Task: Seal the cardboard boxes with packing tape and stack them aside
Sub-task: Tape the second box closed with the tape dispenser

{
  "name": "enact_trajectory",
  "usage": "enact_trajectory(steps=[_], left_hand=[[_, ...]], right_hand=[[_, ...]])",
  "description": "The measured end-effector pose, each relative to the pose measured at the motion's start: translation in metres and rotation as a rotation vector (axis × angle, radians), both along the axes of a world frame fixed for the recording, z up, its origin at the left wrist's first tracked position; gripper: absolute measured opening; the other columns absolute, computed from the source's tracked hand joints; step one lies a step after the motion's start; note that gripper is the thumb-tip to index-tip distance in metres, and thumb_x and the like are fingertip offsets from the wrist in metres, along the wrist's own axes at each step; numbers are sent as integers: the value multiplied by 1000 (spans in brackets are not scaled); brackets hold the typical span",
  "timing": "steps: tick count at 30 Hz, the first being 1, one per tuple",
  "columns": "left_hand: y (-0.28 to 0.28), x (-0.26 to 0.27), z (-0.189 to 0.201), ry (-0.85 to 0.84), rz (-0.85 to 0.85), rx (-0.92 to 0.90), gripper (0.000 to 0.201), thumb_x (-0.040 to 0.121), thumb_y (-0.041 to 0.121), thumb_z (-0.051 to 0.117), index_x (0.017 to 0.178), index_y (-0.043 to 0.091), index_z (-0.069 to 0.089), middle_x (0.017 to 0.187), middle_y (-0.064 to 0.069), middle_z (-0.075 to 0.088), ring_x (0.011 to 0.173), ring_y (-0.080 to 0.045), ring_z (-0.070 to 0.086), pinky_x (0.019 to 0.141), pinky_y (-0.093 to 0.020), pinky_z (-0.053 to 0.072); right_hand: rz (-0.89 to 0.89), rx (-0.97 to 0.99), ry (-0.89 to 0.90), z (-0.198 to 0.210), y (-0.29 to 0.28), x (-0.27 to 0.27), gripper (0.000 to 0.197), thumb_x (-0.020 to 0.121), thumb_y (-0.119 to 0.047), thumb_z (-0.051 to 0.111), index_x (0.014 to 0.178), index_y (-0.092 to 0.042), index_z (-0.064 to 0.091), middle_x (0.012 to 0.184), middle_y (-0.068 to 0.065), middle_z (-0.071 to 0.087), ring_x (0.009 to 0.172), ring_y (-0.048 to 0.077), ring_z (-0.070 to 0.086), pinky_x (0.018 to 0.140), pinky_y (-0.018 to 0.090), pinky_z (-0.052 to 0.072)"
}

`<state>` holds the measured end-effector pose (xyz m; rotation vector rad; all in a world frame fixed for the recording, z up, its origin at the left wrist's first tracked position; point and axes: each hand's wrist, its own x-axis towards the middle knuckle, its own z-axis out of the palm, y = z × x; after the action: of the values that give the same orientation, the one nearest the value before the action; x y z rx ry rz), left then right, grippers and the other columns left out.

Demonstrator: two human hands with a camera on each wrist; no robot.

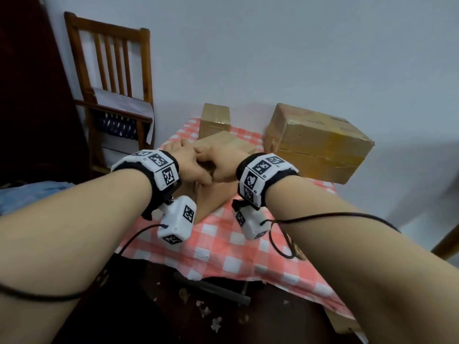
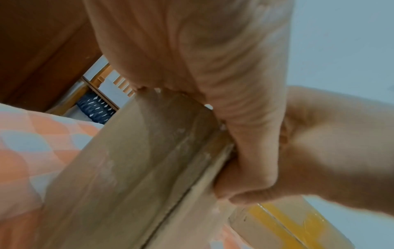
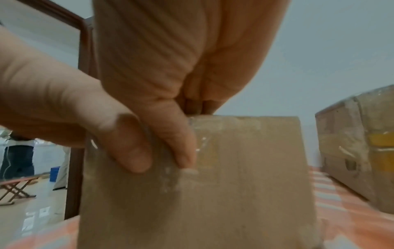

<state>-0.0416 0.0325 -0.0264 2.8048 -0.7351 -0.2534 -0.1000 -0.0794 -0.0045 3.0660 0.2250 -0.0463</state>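
1. Head view: both hands meet on the near top edge of the box, which sits mid-counter on the checked cloth; the left hand lies over the top, the right hand curls at the edge beside it; two more boxes stand behind, a small one touching the back of the worked box and a large one well apart to the right; no tape roll shows anywhere.

2. Left wrist view: the left hand bears on the box at its upper edge; whether its fingers are flat or curled I cannot tell, they are hidden behind the palm; the right hand presses in against it.

3. Right wrist view: the right thumb and fingers pinch what looks like a clear tape end against the box face; the left thumb presses flat just beside it.

4. My reading: the step is rubbing down the tape tail over the edge; next comes smoothing it flat, then lifting the box with both hands toward the others; the tail could peel up if left creased.
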Motion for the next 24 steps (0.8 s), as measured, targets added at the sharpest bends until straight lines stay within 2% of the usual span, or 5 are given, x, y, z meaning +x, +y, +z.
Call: enact_trajectory(steps=[6, 9, 11, 19, 24], left_hand=[[-2, 2, 1, 17, 13, 24, 125, 59, 55, 74, 148, 4, 4, 147, -18, 25, 134, -35, 24, 107, -42, 33], [-2, 1, 2, 0, -4, -1, 115, 62, 54, 76, 147, 9, 14, 143, -16, 28, 133, -35, 26, 109, -39, 30], [-2, 1, 2, -10, -3, 12, 120, 56, 56, 78, 146, 8, 16, 142, -15, 30, 133, -34, 27, 109, -38, 30], [0, -3, 9, 52, 21, 16, 121, 58, 54, 76, 148, 8, 10, 144, -14, 26, 132, -34, 27, 105, -41, 35], [1, -9, 15, 46, -59, 14, 97, 76, 44, 72, 148, 16, 12, 148, -16, 20, 138, -32, 18, 110, -39, 24]], right_hand=[[-98, 310, -75, -10, -14, -11, 40, 76, -26, 74, 114, -16, 70, 116, -2, 68, 107, 15, 61, 86, 20, 44], [-100, 19, -47, 4, -4, 6, 91, 47, -55, 75, 127, -19, 54, 121, -2, 60, 109, 20, 57, 91, 36, 48], [-59, -190, 67, 3, 5, 13, 110, 53, -50, 82, 144, -11, 32, 142, 6, 41, 126, 24, 44, 105, 36, 37], [21, 12, -117, -20, -11, -5, 31, 81, -24, 66, 111, -14, 70, 112, 3, 68, 100, 26, 61, 75, 30, 42], [-112, -179, 34, -1, -15, 11, 118, 60, -40, 86, 150, -10, 16, 154, 10, 21, 141, 27, 22, 114, 36, 24]])
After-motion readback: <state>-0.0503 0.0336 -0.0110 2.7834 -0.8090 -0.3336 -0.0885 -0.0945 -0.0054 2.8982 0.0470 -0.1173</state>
